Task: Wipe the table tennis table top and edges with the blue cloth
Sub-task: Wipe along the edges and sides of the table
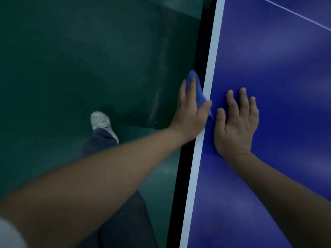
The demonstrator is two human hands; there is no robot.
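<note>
A scrap of one white sleeve (8, 233) shows at the bottom left corner. Beyond it spreads the dark green floor (71, 59), with a pale dusty streak running across it towards the table. One whitish shoe (103, 122) stands on that floor, and two legs in dark trousers (123, 221) can be seen, one of them ending in the shoe.

Two bare forearms reach out, one to each hand. The left hand (191, 111) is at the table's side: its fingers lie straight and together, pressing the one blue cloth (198, 90) flat against the black edge (202, 42), while the thumb lies over the top rim. The cloth sits between that hand and the edge, poking out past the fingertips and also showing below the thumb on the rim.

Next comes one broad white line (213, 51) running along the border of the blue tabletop (277, 59). The right hand (236, 126) rests palm-down on the tabletop just beside that line, fingers straight and slightly spread, holding nothing; it lies near the left hand with the border line between them. One thin white line (295, 14) crosses the far right corner of the tabletop.
</note>
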